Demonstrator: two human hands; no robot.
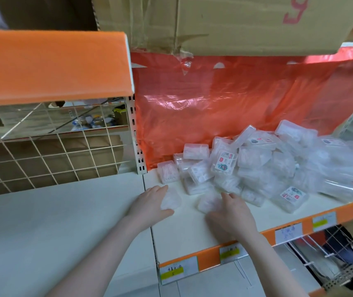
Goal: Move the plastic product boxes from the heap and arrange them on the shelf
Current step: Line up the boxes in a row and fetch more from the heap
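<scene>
On the white shelf [188, 232], toward its right side, sits a loose heap [257, 166] of clear plastic product boxes, piled against a red plastic sheet [225, 99] that hangs down behind it. A few boxes in the heap show small printed labels; the rest are plain and see-through. Both arms reach in from below. The left hand [150, 202] lies near the shelf's left edge with its fingers and thumb curled round one clear box [171, 200], which rests on the shelf surface apart from the heap. The right hand [229, 213] is just beside it, fingers bent over a second clear box [208, 202] at the foot of the heap; the picture is blurred there, so how firmly it grips I cannot tell, though the fingers do wrap the box. Along the shelf's orange front edge run price tags [172, 270] with yellow strips. A big cardboard carton [235, 22] sits above the red sheet, and to the left a wire grid panel [53, 153] backs the neighbouring bay under an orange upper shelf [53, 65].
</scene>
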